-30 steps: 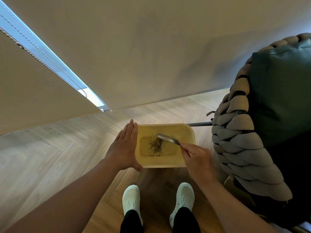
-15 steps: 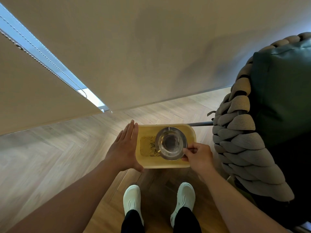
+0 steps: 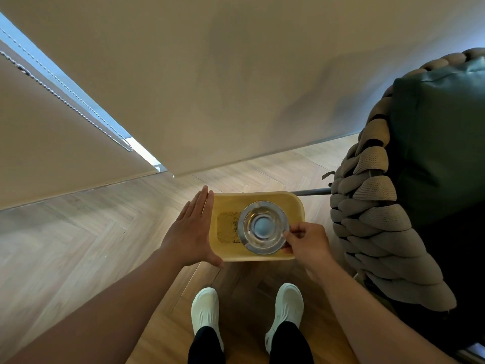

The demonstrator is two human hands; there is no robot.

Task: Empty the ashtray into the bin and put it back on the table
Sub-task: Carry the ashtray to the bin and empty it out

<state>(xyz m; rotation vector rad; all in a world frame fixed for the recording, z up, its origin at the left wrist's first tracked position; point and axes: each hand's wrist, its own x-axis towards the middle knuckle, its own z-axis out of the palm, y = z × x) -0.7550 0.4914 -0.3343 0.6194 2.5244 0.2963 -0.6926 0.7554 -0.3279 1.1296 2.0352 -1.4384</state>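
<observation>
A round shiny metal ashtray (image 3: 263,227) is held level, bowl up, over the yellow rectangular bin (image 3: 294,206) on the floor. My right hand (image 3: 305,239) pinches the ashtray's rim at its right side. The ashtray's bowl looks clean. Dark ash lies on the bin's bottom (image 3: 228,227), left of the ashtray. My left hand (image 3: 191,229) is flat with fingers together, pressed against the bin's left outer wall. No table is in view.
The bin stands on a wooden herringbone floor near a beige wall. A chair (image 3: 388,206) with thick braided rope and a dark green cushion stands close on the right. My two white shoes (image 3: 246,308) are just below the bin. A blind's bead chain (image 3: 65,93) hangs at left.
The ashtray has turned from tipped on edge over the bin to level with its bowl facing up. The ash now lies in the bin. My left hand has stayed at the bin's side.
</observation>
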